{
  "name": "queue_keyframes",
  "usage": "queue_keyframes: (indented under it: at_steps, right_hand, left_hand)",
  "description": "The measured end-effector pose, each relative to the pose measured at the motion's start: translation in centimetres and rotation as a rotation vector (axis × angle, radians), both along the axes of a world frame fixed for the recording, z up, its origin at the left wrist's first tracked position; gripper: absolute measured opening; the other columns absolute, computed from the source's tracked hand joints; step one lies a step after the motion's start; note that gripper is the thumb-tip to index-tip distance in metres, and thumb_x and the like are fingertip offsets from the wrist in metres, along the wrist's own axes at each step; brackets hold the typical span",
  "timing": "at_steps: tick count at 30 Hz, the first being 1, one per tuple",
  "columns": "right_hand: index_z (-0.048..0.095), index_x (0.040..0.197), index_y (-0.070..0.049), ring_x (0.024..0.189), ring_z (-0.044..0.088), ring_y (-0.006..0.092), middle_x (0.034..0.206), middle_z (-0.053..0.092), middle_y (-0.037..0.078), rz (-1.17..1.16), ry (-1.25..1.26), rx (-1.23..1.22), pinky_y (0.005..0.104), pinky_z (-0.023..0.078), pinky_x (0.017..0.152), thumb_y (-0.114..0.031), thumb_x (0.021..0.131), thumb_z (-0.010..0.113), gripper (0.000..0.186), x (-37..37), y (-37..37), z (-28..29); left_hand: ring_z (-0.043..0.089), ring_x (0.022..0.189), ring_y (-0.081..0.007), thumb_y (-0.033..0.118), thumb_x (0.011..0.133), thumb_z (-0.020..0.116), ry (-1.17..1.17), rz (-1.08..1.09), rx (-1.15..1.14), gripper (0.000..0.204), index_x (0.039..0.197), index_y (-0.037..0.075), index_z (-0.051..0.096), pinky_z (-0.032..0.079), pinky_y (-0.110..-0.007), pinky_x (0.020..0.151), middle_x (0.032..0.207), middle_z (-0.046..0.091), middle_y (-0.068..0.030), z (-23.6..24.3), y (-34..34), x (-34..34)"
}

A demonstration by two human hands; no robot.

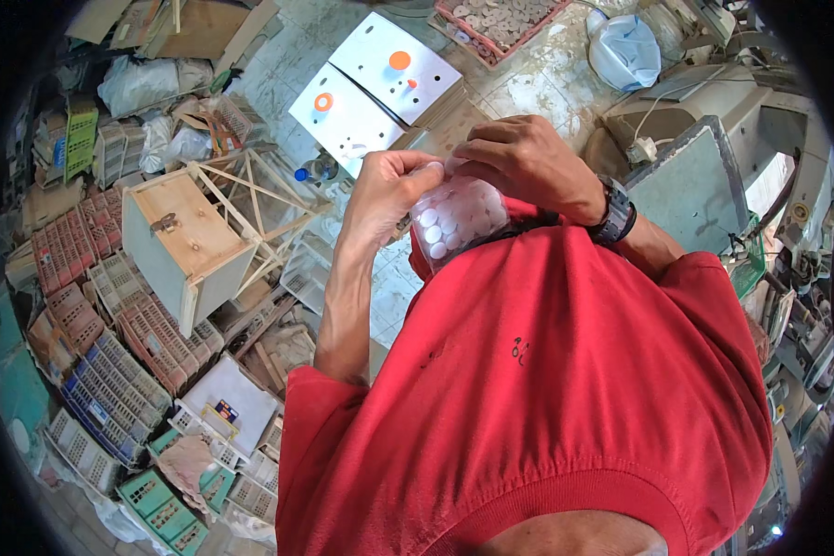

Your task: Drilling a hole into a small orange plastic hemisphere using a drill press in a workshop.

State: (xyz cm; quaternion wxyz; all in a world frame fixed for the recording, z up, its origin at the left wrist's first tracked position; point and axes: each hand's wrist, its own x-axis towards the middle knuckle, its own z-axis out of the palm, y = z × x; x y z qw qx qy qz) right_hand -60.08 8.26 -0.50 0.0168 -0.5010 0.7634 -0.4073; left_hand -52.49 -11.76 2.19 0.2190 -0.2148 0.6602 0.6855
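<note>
A clear plastic bag [456, 221] filled with white round discs hangs in front of my red shirt. Its upper edge is gathered between my two hands. My left hand [391, 193] is closed on the bag's top left, thumb and fingers pinched together. My right hand [526, 159], with a dark watch on the wrist, bends over the top right of the bag with its fingers curled on the plastic. The fingertips are partly hidden, and the bag's lower end disappears behind my shirt.
Beyond my hands stand white-topped blocks [360, 127] with an orange disc [399, 60] and an orange ring [323, 102]. A wooden box [187, 243] and many plastic crates [120, 389] crowd the left. A red crate of round pieces [502, 28] lies ahead; a grey panel [681, 181] stands right.
</note>
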Motion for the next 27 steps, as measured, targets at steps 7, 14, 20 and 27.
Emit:
queue_keyframes:
  at_steps: [7, 14, 20, 27]
  right_hand:
    - [0.066, 0.093, -0.003, 0.071, 0.064, 0.0291, 0.078, 0.063, 0.011, 0.134, 0.030, 0.033, 0.0377, 0.051, 0.063, -0.012, 0.078, 0.070, 0.018, -0.6, -0.3, 0.3]
    - [0.065, 0.092, -0.003, 0.066, 0.062, 0.0300, 0.074, 0.062, 0.011, 0.072, -0.036, -0.049, 0.0390, 0.049, 0.060, -0.008, 0.076, 0.070, 0.018, -0.1, -0.5, 0.0]
    - [0.065, 0.091, -0.004, 0.062, 0.061, 0.0277, 0.071, 0.060, 0.009, -0.006, -0.058, -0.061, 0.0377, 0.048, 0.054, -0.004, 0.071, 0.069, 0.020, 0.7, -0.5, -0.3]
    - [0.066, 0.091, -0.004, 0.062, 0.060, 0.0274, 0.072, 0.060, 0.009, -0.113, -0.136, -0.130, 0.0382, 0.048, 0.054, -0.007, 0.073, 0.070, 0.018, 1.0, -0.3, -0.7]
  left_hand:
    - [0.048, 0.056, -0.0032, 0.012, 0.083, 0.064, 0.024, 0.035, -0.090, 0.022, 0.091, -0.007, 0.071, 0.036, -0.022, 0.049, 0.067, 0.063, 0.0002, -0.9, 0.5, 0.4]
    - [0.046, 0.054, -0.0027, 0.016, 0.086, 0.062, 0.033, -0.026, -0.153, 0.025, 0.094, -0.007, 0.071, 0.034, -0.022, 0.047, 0.065, 0.061, 0.0015, -0.3, 0.6, 0.2]
    - [0.046, 0.054, -0.0023, 0.015, 0.089, 0.061, 0.026, -0.024, -0.131, 0.024, 0.094, -0.006, 0.071, 0.034, -0.023, 0.047, 0.067, 0.062, 0.0023, -0.1, 0.7, 0.0]
    - [0.057, 0.064, -0.0035, 0.011, 0.090, 0.062, -0.039, 0.069, 0.058, 0.022, 0.102, -0.005, 0.070, 0.044, -0.019, 0.055, 0.081, 0.069, -0.0038, 0.4, 0.9, 0.1]
